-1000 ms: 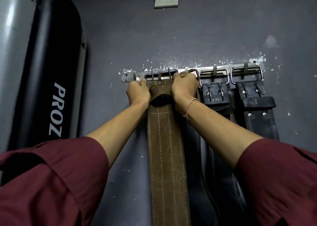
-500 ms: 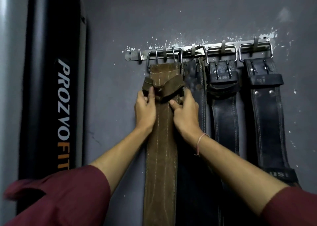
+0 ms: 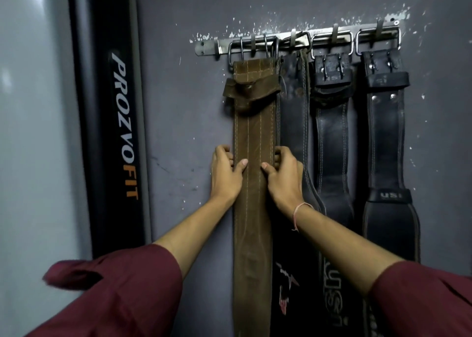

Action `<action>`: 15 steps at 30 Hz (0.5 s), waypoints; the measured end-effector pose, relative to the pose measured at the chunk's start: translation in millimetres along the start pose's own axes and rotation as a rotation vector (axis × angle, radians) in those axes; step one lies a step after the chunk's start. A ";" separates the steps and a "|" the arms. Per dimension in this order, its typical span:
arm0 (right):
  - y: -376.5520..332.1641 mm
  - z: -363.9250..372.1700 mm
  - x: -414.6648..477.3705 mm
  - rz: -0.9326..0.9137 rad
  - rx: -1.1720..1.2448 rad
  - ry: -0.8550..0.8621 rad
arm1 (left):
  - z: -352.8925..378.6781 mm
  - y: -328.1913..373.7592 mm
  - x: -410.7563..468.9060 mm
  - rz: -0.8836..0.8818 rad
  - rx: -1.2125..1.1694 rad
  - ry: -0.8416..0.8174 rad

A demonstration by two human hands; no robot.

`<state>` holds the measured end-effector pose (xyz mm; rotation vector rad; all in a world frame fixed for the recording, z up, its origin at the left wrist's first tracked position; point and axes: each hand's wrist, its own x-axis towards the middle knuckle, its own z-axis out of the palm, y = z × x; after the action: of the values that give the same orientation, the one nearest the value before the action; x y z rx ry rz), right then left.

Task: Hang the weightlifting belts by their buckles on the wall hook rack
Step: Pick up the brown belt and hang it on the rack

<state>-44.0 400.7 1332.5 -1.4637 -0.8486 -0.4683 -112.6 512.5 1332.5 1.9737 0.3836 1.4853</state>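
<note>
A brown suede belt (image 3: 254, 132) hangs by its steel buckle (image 3: 251, 49) from the metal hook rack (image 3: 207, 48) on the grey wall. My left hand (image 3: 224, 173) grips the belt's left edge about halfway down, thumb on its face. My right hand (image 3: 283, 174) holds the right edge at the same height, fingers curled behind it. To the right, three black belts hang from their buckles: one (image 3: 293, 101) partly behind the brown belt, a middle one (image 3: 332, 137), and the rightmost (image 3: 387, 142).
A tall black padded panel (image 3: 112, 119) marked PROZVOFIT stands against the wall at left, beside a pale grey surface (image 3: 30, 132). Bare grey wall lies between the panel and the rack. My maroon sleeves fill the lower corners.
Both hands left the buckle at the rack and slid down the brown belt, past its keeper loop to its middle. The belt now hangs straight from its hook.
</note>
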 end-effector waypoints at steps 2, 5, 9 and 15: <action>-0.9 -2.4 -22.0 0.000 -0.056 0.014 | -5.9 -1.0 -23.2 0.002 0.046 -0.005; 1.4 -8.1 -66.8 0.051 -0.141 0.035 | -20.5 -2.7 -67.6 -0.042 0.018 -0.016; 6.5 -17.0 -139.6 0.156 -0.175 -0.014 | -42.1 -15.1 -139.6 -0.124 -0.072 -0.095; 10.4 -35.2 -256.3 0.361 -0.134 -0.078 | -80.5 -31.3 -257.7 -0.263 -0.124 -0.205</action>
<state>-192.6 312.4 1139.8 -1.7249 -0.6028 -0.2005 -266.5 413.1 1131.8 1.8745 0.4323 1.1057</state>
